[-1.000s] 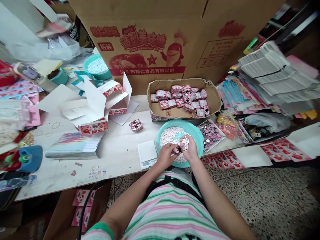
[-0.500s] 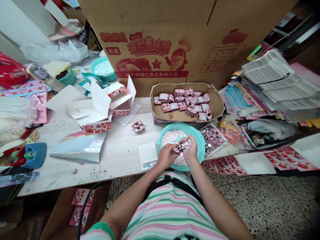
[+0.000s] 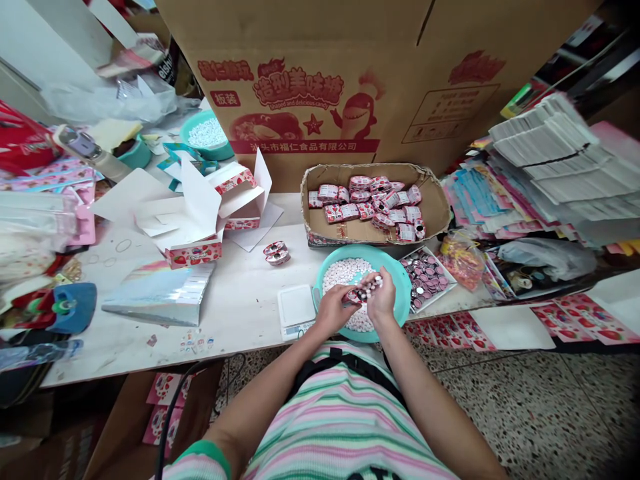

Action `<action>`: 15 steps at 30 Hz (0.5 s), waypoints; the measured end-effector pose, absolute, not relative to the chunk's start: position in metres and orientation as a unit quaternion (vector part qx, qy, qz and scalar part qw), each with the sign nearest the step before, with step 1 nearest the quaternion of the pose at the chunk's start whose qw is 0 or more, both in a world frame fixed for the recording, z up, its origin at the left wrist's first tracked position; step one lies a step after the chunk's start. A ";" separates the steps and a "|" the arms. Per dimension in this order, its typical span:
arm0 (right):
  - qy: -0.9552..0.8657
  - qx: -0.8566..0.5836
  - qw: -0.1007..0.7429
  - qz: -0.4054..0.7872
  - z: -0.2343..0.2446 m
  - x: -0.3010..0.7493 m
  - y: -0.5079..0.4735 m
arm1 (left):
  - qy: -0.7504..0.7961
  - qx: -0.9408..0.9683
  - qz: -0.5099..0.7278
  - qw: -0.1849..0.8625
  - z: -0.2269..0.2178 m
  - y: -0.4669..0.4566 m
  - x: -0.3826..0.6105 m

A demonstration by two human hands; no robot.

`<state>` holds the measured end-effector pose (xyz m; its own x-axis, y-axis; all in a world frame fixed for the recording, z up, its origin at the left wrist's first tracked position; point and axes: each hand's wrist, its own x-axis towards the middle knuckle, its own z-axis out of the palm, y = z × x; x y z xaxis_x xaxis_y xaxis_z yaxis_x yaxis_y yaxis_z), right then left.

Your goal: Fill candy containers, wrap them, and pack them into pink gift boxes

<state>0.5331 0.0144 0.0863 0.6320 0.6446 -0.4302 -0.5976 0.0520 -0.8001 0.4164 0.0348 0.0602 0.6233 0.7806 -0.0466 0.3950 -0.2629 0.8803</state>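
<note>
Over a turquoise basin (image 3: 403,293) of small pale candies (image 3: 345,272), my two hands meet. My left hand (image 3: 333,311) is closed round a small red-and-dark candy packet (image 3: 354,295), its end turned toward the other hand. In the cupped fingers of my right hand (image 3: 383,300) lies a small heap of loose candies (image 3: 371,285), right up against the packet. Two similar packets (image 3: 277,253) lie on the table to the left. The fingers hide part of the packet.
A low cardboard tray (image 3: 320,238) behind the basin holds several finished-looking packets. To the right is a white box (image 3: 425,280) of dark-pink round pieces, to the left a small white scale (image 3: 295,307). Open cartons (image 3: 195,255) and a large brown carton (image 3: 300,40) stand beyond.
The heap of candies in my right hand looks smaller and its fingers have curled slightly. My left hand keeps its hold on the packet, almost in the same place.
</note>
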 end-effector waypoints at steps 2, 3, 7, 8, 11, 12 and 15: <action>-0.026 -0.532 0.735 0.419 0.088 0.533 0.014 | 0.382 0.764 0.208 0.476 0.060 0.035 0.417; -0.027 -0.532 0.738 0.415 0.089 0.533 0.014 | 0.381 0.762 0.211 0.479 0.060 0.034 0.418; -0.021 -0.542 0.731 0.413 0.092 0.533 0.014 | 0.384 0.748 0.216 0.497 0.060 0.034 0.420; -0.020 -0.544 0.734 0.406 0.092 0.533 0.014 | 0.385 0.744 0.216 0.502 0.060 0.034 0.421; -0.014 -0.534 0.744 0.401 0.096 0.536 0.015 | 0.386 0.731 0.223 0.516 0.060 0.034 0.423; -0.012 -0.525 0.746 0.409 0.098 0.537 0.015 | 0.384 0.727 0.229 0.521 0.059 0.034 0.423; -0.001 -0.491 0.758 0.430 0.107 0.544 0.015 | 0.369 0.712 0.253 0.541 0.058 0.033 0.424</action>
<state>0.5443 0.0145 0.1068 0.6297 0.6526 -0.4214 -0.6512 0.1476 -0.7444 0.4244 0.0331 0.0578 0.6001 0.7989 -0.0395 0.2521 -0.1420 0.9572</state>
